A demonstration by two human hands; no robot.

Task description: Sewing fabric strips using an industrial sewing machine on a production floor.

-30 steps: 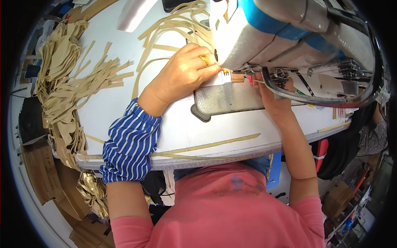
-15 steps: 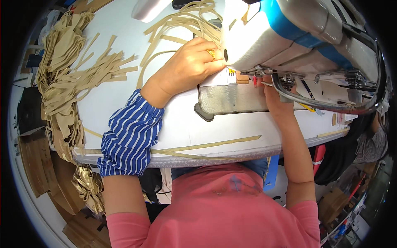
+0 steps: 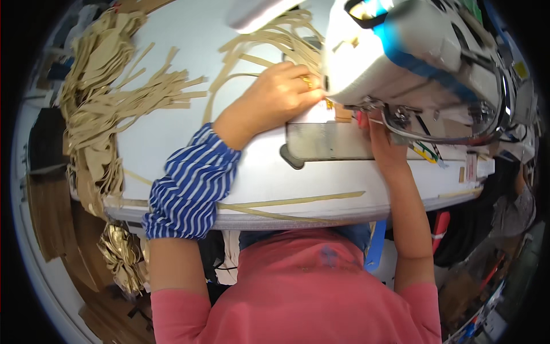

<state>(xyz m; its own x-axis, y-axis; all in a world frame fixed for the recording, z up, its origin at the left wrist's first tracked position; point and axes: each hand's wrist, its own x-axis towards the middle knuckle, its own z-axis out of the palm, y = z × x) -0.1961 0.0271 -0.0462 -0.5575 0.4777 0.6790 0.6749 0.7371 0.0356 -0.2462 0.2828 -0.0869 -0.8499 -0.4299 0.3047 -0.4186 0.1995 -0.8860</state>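
My left hand (image 3: 279, 96), with a gold ring on one finger, rests beside the left end of a white and blue sewing machine head (image 3: 421, 63). Its fingers are curled together, and the machine hides their tips and whatever they pinch. Under the machine head, close to the presser foot area, is my right hand (image 3: 387, 143). The machine parts cover most of its fingers. Between both hands lies the machine's shiny metal bed plate (image 3: 329, 141). Beige fabric strips (image 3: 258, 59) fan out on the table behind my left hand.
A thick pile of beige strips (image 3: 94, 126) hangs over the table's left side. Two narrow tan strips (image 3: 303, 199) lie along the front edge. Yellow-handled snips (image 3: 425, 152) sit to the right of my right hand. A gold bundle (image 3: 119, 258) hangs below the table.
The whole view has shifted, so the table and machine sit farther right in the picture. Both hands stay in nearly the same places against the machine.
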